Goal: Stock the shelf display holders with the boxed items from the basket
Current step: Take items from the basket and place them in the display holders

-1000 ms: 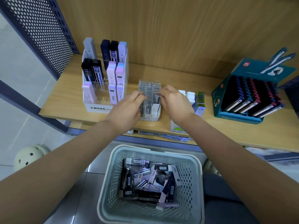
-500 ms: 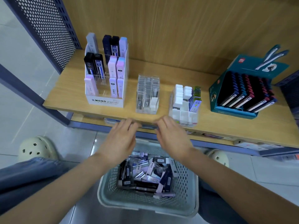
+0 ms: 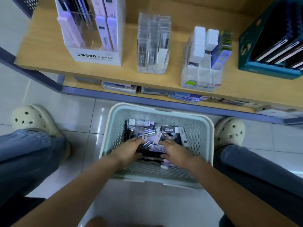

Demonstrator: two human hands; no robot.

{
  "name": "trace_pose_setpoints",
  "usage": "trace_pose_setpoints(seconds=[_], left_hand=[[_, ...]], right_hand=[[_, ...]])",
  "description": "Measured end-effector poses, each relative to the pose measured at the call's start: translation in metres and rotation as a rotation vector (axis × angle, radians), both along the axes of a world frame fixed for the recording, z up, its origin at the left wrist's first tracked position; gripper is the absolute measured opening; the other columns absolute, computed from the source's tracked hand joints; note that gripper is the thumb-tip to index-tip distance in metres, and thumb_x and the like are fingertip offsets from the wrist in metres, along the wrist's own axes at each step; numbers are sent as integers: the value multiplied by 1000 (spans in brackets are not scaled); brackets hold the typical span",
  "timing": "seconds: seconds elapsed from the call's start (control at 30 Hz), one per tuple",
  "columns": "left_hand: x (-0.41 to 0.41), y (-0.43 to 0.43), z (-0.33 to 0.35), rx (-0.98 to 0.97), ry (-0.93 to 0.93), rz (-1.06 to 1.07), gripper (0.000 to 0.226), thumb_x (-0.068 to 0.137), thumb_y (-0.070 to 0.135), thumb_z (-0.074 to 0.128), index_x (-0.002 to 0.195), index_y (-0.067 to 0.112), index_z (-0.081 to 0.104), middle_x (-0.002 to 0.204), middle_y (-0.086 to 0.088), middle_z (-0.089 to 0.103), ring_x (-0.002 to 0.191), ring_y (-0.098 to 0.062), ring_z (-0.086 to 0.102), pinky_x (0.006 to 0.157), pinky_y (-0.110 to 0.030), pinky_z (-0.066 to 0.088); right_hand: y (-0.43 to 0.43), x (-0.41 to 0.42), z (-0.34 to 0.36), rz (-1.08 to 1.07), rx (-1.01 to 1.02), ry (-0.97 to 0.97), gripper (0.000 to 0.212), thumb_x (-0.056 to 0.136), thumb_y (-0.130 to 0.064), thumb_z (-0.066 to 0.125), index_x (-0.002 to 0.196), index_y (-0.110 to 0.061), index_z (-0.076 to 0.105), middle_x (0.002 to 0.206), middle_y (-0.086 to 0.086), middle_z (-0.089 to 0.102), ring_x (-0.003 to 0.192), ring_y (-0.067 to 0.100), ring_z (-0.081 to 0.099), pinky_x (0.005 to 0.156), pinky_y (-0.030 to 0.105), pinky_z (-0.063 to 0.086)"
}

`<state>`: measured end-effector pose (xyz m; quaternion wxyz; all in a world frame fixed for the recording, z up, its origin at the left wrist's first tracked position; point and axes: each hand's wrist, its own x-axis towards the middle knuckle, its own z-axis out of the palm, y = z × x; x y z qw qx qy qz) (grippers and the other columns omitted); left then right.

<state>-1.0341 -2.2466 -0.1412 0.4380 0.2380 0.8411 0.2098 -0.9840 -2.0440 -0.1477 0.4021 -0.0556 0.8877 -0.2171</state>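
A pale green basket [image 3: 207,145] stands on the floor below the shelf, holding a heap of small boxed items [image 3: 147,131] in black, white and lilac. Both hands are inside it. My left hand [image 3: 129,150] lies on the left of the heap with fingers stretched over the boxes. My right hand [image 3: 174,152] lies on the right side, fingers spread on the boxes. Neither hand plainly grips a box. On the shelf stand a white MONO holder [image 3: 96,57], a clear acrylic holder [image 3: 153,45] and a clear holder with white boxes [image 3: 202,74].
A teal display box of dark notebooks [image 3: 268,69] sits at the shelf's right end. Flat packets [image 3: 185,96] lie on a lower ledge under the wooden shelf [image 3: 44,46]. My cream clogs [image 3: 32,119] and jeans flank the basket on the tiled floor.
Both hands dropped from the clear holder on the shelf down into the basket. The camera tilted down toward the floor.
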Motion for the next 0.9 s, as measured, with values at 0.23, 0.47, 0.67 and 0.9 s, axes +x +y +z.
trace_pose_setpoints(seconds=[0.23, 0.47, 0.67, 0.9], left_hand=[[3, 1, -30, -135, 15, -123, 45, 90, 30, 57, 134, 23, 49, 138, -4, 50, 124, -26, 42, 101, -27, 34], [-2, 3, -38, -184, 2, -100, 30, 81, 11, 66, 111, 8, 66, 117, -13, 63, 113, -29, 53, 93, -28, 39], [-3, 5, -18, -77, 28, 68, 12, 91, 22, 60, 96, 12, 63, 98, -9, 69, 94, -28, 62, 76, -29, 43], [2, 3, 29, 188, 91, 373, 7, 97, 24, 48, 95, 17, 47, 66, 14, 53, 58, -3, 51, 56, -19, 34]], right_hand=[[-1, -3, -29, 34, 15, -2, 55, 88, -23, 64, 137, -10, 42, 136, 11, 42, 129, 25, 37, 104, 28, 27], [0, -3, -38, 159, 110, 18, 42, 90, -27, 61, 127, -10, 52, 128, 9, 49, 123, 25, 41, 100, 31, 31], [2, -6, -30, 29, 66, -15, 29, 89, -26, 61, 116, -13, 59, 114, 9, 62, 108, 25, 53, 82, 32, 43], [-3, -10, 2, -190, -87, 61, 19, 95, -27, 53, 111, -15, 53, 96, 7, 66, 80, 22, 58, 71, 32, 45]])
